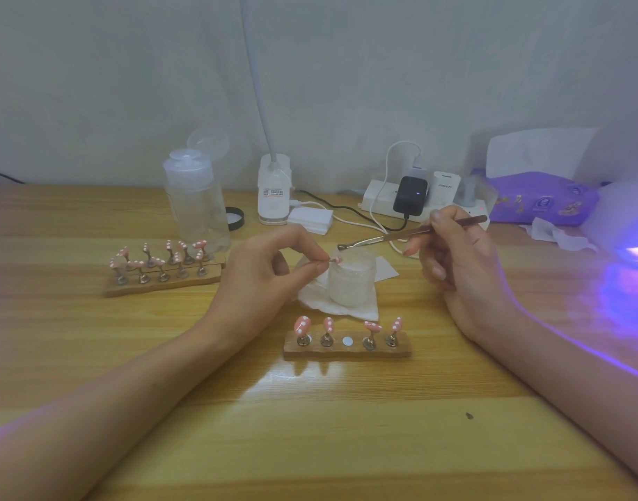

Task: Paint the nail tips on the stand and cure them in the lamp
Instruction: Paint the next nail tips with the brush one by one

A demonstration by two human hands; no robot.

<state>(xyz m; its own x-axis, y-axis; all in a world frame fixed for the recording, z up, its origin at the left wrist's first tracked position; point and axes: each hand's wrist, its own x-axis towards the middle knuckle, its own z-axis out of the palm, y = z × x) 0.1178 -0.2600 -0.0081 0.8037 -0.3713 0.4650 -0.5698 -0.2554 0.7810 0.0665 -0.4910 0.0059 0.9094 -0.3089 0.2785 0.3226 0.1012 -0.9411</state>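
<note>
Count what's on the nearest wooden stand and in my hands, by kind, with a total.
Pink nail tips: 5, four on the stand, one pinched by the left hand.
Brushes: 1, in the right hand.
Total: 6.

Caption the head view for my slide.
Left hand pinches a small pink nail tip by a frosted jar; right hand holds a thin brown-handled brush; near wooden stand has one empty slot.

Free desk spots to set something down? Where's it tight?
Free: table front between left forearm and right forearm, nearer than the near stand; also left, between far stands and left forearm. Tight: middle, where left hand pinches a nail tip and right hand holds the brush over the jar; back row, bottle to power strip.
</note>
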